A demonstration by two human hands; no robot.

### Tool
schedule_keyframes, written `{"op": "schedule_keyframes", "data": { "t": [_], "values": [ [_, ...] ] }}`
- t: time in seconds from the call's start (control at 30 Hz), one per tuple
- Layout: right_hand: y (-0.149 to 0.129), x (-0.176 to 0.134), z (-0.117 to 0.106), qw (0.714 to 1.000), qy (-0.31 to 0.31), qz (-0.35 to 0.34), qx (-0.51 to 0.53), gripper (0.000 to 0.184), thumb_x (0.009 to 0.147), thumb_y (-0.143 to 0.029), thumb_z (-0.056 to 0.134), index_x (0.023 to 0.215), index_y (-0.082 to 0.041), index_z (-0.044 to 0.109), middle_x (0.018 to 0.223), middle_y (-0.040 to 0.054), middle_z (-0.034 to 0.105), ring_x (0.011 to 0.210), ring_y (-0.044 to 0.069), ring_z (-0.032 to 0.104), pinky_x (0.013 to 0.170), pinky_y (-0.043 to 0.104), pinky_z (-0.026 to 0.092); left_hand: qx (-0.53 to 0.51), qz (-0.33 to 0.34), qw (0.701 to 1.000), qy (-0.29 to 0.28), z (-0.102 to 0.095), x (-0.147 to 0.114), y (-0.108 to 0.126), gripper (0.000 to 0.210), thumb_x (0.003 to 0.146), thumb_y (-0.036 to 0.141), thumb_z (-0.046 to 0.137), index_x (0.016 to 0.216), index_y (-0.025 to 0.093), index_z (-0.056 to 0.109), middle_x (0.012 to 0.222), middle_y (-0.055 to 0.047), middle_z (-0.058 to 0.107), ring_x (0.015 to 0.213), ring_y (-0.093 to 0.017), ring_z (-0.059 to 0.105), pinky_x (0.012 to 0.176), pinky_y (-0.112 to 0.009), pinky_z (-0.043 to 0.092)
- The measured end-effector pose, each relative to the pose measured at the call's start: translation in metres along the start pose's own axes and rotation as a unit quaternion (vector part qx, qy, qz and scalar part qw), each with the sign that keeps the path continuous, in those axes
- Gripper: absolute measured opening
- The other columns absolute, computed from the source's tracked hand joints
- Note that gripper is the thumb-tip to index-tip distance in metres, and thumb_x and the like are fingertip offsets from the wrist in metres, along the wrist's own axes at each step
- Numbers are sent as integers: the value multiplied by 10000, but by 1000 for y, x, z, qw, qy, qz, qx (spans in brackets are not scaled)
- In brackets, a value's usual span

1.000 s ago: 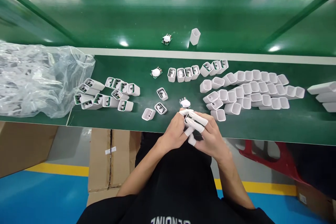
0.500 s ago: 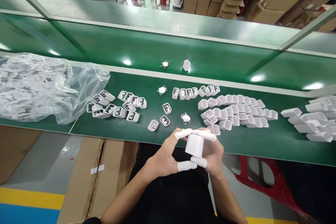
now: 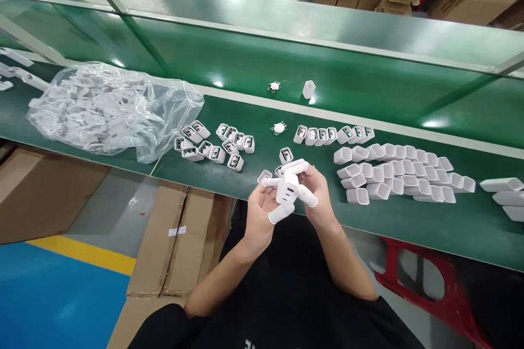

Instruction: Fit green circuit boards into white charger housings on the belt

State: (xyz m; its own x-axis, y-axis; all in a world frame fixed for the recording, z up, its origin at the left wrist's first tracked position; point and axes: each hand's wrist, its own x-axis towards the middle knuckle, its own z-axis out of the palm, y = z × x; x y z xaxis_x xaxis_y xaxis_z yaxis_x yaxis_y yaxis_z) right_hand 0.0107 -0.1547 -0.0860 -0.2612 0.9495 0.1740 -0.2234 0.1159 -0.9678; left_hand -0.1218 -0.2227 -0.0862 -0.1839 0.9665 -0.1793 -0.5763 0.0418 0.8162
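Just in front of the table edge, a white charger housing (image 3: 287,188) is held in both hands, its face with port slots turned up toward me. My left hand (image 3: 262,210) grips it from the left, and my right hand (image 3: 317,196) from the right. Both wear white finger cots on thumb and forefinger. Right behind the fingers are a partly covered housing (image 3: 264,176) and an open housing with parts inside (image 3: 286,155). Farther back lies a small circuit board (image 3: 279,128) with a white top. Whether anything is inside the held housing is hidden.
Filled housings (image 3: 234,162) stand in a cluster at left, beside a clear bag of white parts (image 3: 110,109). Rows of hollow housings (image 3: 379,191) lie at right. Cardboard boxes (image 3: 176,240) and a red stool (image 3: 421,278) flank me below the table (image 3: 409,223).
The held housing has turned from a plain side to its slotted face, and my fingers have shifted around it. My view has swung left. A circuit board near the hands no longer shows.
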Motion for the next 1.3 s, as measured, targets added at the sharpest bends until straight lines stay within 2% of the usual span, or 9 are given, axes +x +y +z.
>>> {"op": "schedule_keyframes", "data": {
  "t": [0.1, 0.2, 0.47, 0.57, 0.7, 0.9, 1.03, 1.17, 1.3],
  "values": [
    [3, 3, 7, 1000, 8, 15, 19, 439, 933, -659, 891, 983, -247, 746, 1021, 39, 721, 920, 226, 679, 909, 399, 598, -24, -23, 999, 25, 3, 0, 4, 560, 699, 415, 1114, 1129, 187, 836, 1175, -100, 814, 1063, -240, 804, 963, -347, 697],
    [5, 2, 10, 1000, 16, 12, 3, 498, 936, -726, 856, 974, -243, 742, 1017, 47, 736, 911, 231, 685, 882, 401, 607, -39, -26, 998, 43, 5, 0, 3, 566, 675, 419, 1126, 1102, 178, 843, 1178, -103, 817, 1072, -237, 798, 957, -338, 693],
    [8, 1, -6, 997, -8, 50, -53, 528, 989, -774, 773, 1065, -254, 824, 1038, 58, 795, 959, 251, 723, 902, 402, 608, -37, -24, 995, 87, 10, 3, -3, 567, 623, 351, 1149, 1042, 195, 802, 1137, -59, 819, 982, -181, 805, 918, -282, 664],
    [6, -1, -10, 996, -13, 57, -65, 476, 1009, -726, 777, 1068, -257, 835, 1053, 61, 812, 999, 265, 741, 938, 420, 615, -40, -26, 995, 87, 12, 3, -4, 565, 654, 391, 1139, 1077, 199, 819, 1205, -77, 822, 1091, -217, 809, 990, -314, 668],
    [7, -3, -11, 996, 23, 47, -69, 390, 978, -643, 850, 1011, -255, 837, 1002, 50, 811, 968, 260, 738, 959, 434, 625, -45, -49, 995, 76, 15, 1, -5, 572, 707, 511, 1111, 1094, 175, 858, 1181, -96, 834, 1144, -226, 801, 1097, -339, 649],
    [9, -5, -4, 998, 55, 44, 7, 385, 892, -611, 921, 894, -243, 807, 857, 19, 715, 831, 217, 667, 779, 365, 604, -51, -11, 995, 90, 18, 3, -15, 576, 606, 452, 1158, 1005, 184, 840, 1006, -49, 821, 943, -168, 794, 942, -281, 662],
    [6, -5, 2, 994, 74, 70, 30, 469, 855, -685, 915, 830, -239, 774, 822, 24, 685, 786, 210, 630, 656, 335, 566, -46, 21, 994, 98, 21, 6, -21, 589, 592, 502, 1153, 959, 196, 809, 945, -35, 804, 875, -176, 792, 897, -315, 669],
    [4, -4, 1, 994, 71, 76, 21, 527, 877, -748, 878, 827, -236, 766, 822, 32, 700, 776, 212, 634, 644, 336, 566, -43, 25, 994, 98, 21, 7, -24, 617, 602, 563, 1141, 957, 201, 790, 926, -31, 794, 868, -185, 788, 906, -341, 666],
    [6, -4, -5, 995, 35, 89, -14, 518, 956, -752, 812, 919, -236, 807, 899, 49, 756, 826, 226, 679, 713, 353, 592, -42, 23, 992, 116, 20, 10, -24, 606, 599, 552, 1141, 931, 199, 777, 926, -24, 779, 869, -170, 770, 882, -310, 648]
  ]
}}
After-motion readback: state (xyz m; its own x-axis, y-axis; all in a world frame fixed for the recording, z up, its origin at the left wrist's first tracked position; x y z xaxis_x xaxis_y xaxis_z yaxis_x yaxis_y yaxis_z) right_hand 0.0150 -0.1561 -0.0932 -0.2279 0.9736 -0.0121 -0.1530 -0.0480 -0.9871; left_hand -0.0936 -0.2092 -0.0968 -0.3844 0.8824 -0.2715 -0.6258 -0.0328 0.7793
